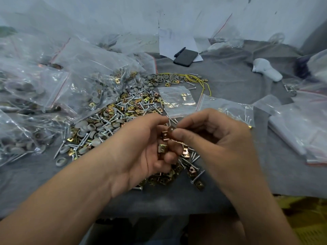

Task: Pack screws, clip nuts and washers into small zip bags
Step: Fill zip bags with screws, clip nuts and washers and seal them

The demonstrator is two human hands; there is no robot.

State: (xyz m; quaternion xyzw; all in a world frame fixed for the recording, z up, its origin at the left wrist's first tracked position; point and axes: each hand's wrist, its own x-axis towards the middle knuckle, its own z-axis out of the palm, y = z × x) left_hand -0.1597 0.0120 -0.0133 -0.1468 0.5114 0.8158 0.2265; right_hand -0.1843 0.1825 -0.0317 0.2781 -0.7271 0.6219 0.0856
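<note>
My left hand is cupped palm-up and holds several brass clip nuts in its curled fingers. My right hand pinches one clip nut between thumb and forefinger, right above the left hand's fingertips. Under and behind both hands lies a loose pile of screws, clip nuts and grey washers on the grey cloth. A small zip bag with a few clip nuts inside lies flat just beyond my hands.
Large clear bags of parts crowd the left side. More zip bags lie at the right. A black phone and pen sit on white paper at the back. A yellow cord and a white cap lie farther off.
</note>
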